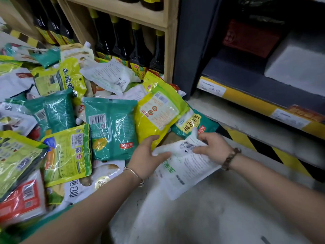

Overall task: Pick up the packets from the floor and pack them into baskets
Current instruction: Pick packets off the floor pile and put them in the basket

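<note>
The person's right hand (212, 147) pinched the upper edge of a flat white plastic packet (184, 171) printed in green. Its fingers curled over the crumpled top seam, so that end stood a little raised while the rest lay on the pale grey concrete floor (202, 217). The left hand (149, 155) lay at the packet's upper left corner, fingers fairly straight and thumb pressed on the white film. It seemed to be steadying the corner rather than gripping it (whether anything was caught under the palm could not be told). Two hands on one limp pouch made sense: the film looked slack, and a hold near both top corners would probably keep it from folding when lifted.

The packet lay directly under and between the two hands, at the near edge of the heap and clear of most of it. Just beyond the left fingertips sat a glossy yellow plastic packet (158, 115), overlapping a teal-and-yellow pouch (191, 124). To its left, a teal plastic packet with a barcode (110, 127) lay flat among many more. The heap was banked against a pale wooden shelf unit (168, 50) holding dark glass bottles with yellow caps (139, 46). No basket was in view, so where the packet would go could not be told.
</note>
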Available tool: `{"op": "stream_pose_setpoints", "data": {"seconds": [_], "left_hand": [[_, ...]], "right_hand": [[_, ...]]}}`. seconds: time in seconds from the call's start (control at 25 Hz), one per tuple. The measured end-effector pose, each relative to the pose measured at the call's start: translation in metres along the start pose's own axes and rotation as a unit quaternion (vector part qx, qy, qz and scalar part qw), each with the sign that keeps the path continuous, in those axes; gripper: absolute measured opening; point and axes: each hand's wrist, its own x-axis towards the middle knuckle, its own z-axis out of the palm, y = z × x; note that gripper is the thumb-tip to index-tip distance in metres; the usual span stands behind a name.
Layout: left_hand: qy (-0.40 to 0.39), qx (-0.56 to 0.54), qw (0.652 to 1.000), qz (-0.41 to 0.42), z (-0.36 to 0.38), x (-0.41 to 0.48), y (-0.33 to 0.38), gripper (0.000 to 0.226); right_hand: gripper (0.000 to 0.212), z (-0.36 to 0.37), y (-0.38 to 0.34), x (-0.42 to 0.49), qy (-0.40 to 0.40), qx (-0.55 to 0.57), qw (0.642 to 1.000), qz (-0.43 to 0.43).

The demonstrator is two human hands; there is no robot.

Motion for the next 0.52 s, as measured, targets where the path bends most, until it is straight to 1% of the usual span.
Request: {"op": "stream_pose_setpoints", "data": {"seconds": [0.04, 0.08, 0.12, 0.16, 0.2, 0.24, 0.28, 0.32, 0.4, 0.44, 0.52], "left_hand": [[-0.038, -0.013, 0.999, 0.003, 0.005, -0.004, 0.004, 0.069], [-0.078, -0.021, 0.997, 0.01, 0.011, -0.008, 0.006, 0.076], [-0.115, -0.014, 0.993, 0.021, 0.016, -0.009, 0.006, 0.078], [-0.143, -0.015, 0.989, 0.025, 0.019, -0.009, 0.006, 0.068], [-0.171, -0.037, 0.984, 0.016, 0.019, -0.008, 0.006, 0.051], [-0.204, -0.09, 0.975, -0.008, 0.018, -0.009, 0.006, 0.035], [-0.228, -0.15, 0.961, -0.04, 0.019, -0.009, 0.005, 0.027], [-0.238, -0.202, 0.947, -0.07, 0.021, -0.011, 0.004, 0.024], [-0.225, -0.244, 0.937, -0.108, 0.027, -0.017, 0.001, 0.019], [-0.211, -0.24, 0.94, -0.115, 0.03, -0.019, 0.001, 0.018], [-0.185, -0.206, 0.953, -0.121, 0.033, -0.019, -0.002, 0.018]], "right_hand": [[0.036, -0.01, -0.008, -0.002, -0.036, -0.027, 0.999, -0.028], [0.041, -0.017, -0.017, -0.003, -0.063, -0.046, 0.996, -0.051], [0.042, -0.022, -0.025, -0.004, -0.083, -0.049, 0.993, -0.072], [0.041, -0.024, -0.031, -0.004, -0.096, -0.04, 0.991, -0.088], [0.04, -0.023, -0.035, -0.003, -0.106, -0.03, 0.989, -0.096], [0.038, -0.02, -0.037, -0.002, -0.115, -0.018, 0.989, -0.094], [0.034, -0.015, -0.036, -0.001, -0.118, -0.005, 0.99, -0.082], [0.029, -0.011, -0.034, 0.001, -0.123, 0.018, 0.99, -0.061], [0.02, -0.004, -0.028, 0.008, -0.129, 0.079, 0.988, -0.009], [0.017, -0.001, -0.024, 0.012, -0.121, 0.1, 0.987, 0.015], [0.017, 0.004, -0.018, 0.02, -0.074, 0.118, 0.989, 0.044]]}}
